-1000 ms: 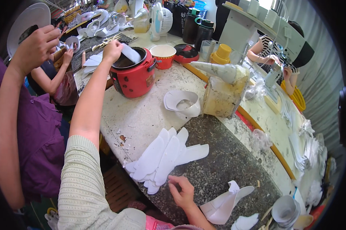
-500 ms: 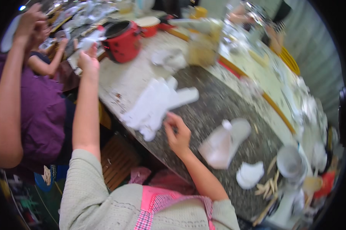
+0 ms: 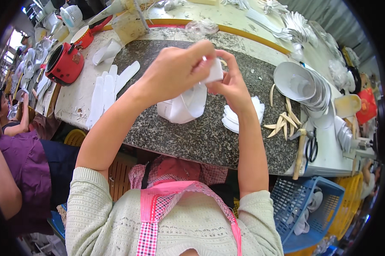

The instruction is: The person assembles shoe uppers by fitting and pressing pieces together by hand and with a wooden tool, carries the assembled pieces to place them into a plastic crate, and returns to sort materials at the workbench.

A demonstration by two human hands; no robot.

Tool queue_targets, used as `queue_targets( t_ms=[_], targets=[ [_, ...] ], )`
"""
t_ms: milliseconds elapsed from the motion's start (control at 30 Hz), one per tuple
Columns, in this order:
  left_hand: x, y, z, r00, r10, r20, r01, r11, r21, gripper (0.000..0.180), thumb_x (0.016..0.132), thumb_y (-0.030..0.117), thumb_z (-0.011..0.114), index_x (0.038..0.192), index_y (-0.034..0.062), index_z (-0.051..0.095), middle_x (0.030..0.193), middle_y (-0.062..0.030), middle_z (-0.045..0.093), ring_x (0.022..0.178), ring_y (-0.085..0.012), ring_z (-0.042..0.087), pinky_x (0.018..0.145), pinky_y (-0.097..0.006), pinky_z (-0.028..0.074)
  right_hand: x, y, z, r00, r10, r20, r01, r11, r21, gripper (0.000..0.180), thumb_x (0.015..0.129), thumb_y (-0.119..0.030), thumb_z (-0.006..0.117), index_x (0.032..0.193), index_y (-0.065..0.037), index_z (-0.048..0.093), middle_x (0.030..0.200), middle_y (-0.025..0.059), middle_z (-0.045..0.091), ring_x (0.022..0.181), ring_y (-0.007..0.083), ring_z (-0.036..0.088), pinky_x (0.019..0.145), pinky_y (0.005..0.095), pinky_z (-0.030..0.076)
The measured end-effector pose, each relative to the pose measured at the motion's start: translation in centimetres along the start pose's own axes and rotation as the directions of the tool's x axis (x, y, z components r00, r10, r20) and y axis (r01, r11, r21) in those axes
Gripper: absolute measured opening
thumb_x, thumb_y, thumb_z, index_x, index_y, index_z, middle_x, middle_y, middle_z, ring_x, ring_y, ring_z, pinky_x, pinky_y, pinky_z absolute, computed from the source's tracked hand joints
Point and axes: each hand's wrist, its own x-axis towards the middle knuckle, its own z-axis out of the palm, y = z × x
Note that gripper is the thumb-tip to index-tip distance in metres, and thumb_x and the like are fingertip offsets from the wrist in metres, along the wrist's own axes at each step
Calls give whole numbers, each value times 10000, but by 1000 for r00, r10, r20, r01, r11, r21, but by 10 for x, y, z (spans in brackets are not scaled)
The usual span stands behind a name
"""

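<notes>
Above the far part of the dark speckled board (image 3: 188,149), both my hands are raised and close together. Between their fingers is a small white block-like piece (image 3: 215,71), partly covered. My right hand (image 3: 234,85) grips it with thumb and fingers. My left hand (image 3: 175,68) is closed, its fingertips pressed at the piece's left side. Below them on the board stands a white curved, folded form (image 3: 184,106), partly hidden by my left hand. Beside my right forearm lies a stack of white scallop-edged pieces (image 3: 231,119). Long white insole-shaped strips (image 3: 109,87) lie left of my left forearm.
A red pot (image 3: 65,64) stands at the far left. To the right are nested white curved sheets (image 3: 297,81), pale wooden slivers (image 3: 284,123), a wooden-handled tool (image 3: 300,153) and black-handled scissors (image 3: 311,149). A blue basket (image 3: 305,213) is below the table edge; a co-worker (image 3: 22,170) is at left.
My view has turned rightward. My left hand has come from beside the red pot to meet my right hand. Both are now raised at a small white piece over the board.
</notes>
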Motion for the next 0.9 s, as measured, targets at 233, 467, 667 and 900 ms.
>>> queue_targets(
  t_ms=[233,467,667,900],
  targets=[
    [-5,0,15,951,136,278,-167,982,90,101,814,131,549,899,78,544,653,-114,562,602,-295,574,556,-365,463,-31,34,-3,992,108,70,-126,924,360,476,677,-42,689,1104,-41,479,952,91,606,886,175,590,744,287,474],
    [-78,-85,7,852,-523,17,504,813,-292,434,817,275,593,1162,28,504,1091,-109,561,1042,-216,511,875,-317,403,-48,48,9,889,-272,-368,310,949,47,183,631,34,720,689,-47,566,965,56,496,934,153,492,809,298,384],
    [-104,-87,39,645,-544,537,745,294,-599,375,764,142,658,1094,3,546,968,-78,609,902,-135,562,814,-286,431,-55,55,28,878,-244,-411,277,961,20,198,636,26,727,738,-47,573,1008,63,488,941,179,474,800,296,385],
    [-107,-121,11,755,-138,641,491,766,-414,308,791,46,576,1096,31,539,932,-115,636,902,-188,600,803,-305,446,-62,69,20,833,-549,-70,290,541,-790,214,598,84,648,717,-59,543,934,148,517,881,280,536,729,331,462]
  ],
)
